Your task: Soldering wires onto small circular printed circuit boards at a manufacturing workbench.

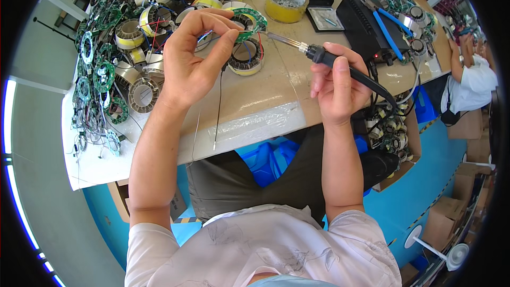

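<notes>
My left hand (pixel 194 58) pinches the near left edge of a green ring-shaped circuit board (pixel 259 18) between thumb and forefinger. Just below the board is a motor stator (pixel 247 62) with a yellow band and dark copper-wound slots; thin wires hang beside it toward the table edge. In my right hand (pixel 340 87) is a soldering iron (pixel 320 55), held by its black handle like a pen. Its metal tip points left and comes close to the board's right edge; whether they touch I cannot tell.
Many wired stators (pixel 142 94) and green ring boards (pixel 103 77) crowd the table's left. Beyond the iron stand a yellow tape roll (pixel 287 4), a small open case (pixel 325 19) and a black soldering station (pixel 366 29) with blue-handled tweezers (pixel 388 35). A cable trails right.
</notes>
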A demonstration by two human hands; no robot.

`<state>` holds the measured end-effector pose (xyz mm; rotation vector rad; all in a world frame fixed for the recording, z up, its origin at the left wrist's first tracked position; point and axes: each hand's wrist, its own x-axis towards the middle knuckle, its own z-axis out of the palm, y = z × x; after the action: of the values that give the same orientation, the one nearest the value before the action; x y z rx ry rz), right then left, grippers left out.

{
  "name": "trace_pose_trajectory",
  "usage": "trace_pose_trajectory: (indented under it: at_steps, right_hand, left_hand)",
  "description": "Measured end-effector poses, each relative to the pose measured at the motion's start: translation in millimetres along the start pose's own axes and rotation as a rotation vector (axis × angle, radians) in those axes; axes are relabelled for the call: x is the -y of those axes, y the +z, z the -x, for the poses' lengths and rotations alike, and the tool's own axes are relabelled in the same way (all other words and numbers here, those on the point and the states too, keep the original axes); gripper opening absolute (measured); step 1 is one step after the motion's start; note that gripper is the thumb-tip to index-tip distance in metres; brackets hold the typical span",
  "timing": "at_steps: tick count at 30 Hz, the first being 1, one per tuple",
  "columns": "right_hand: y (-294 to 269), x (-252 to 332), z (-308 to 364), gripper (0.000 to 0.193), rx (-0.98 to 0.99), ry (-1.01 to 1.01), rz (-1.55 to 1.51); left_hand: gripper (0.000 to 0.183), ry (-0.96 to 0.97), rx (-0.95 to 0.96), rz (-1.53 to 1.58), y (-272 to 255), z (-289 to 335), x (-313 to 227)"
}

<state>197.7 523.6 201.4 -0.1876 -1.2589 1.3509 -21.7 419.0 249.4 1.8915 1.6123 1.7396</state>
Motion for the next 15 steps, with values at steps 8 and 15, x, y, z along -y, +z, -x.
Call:
trace_pose_trajectory:
  at_steps: [8,15]
  right_hand:
    - [-0.8,-1.0,-0.6,0.022,0.013,0.006,0.011]
    - [-3.5,-1.4,0.6,0.032,0.01,-0.034,0.038]
  left_hand:
    - [0.005,-0.024,0.048,0.009,-1.9,0.4,-0.8]
    - [0.006,-0.009,0.003,0.007,-0.9,-0.5,-0.6]
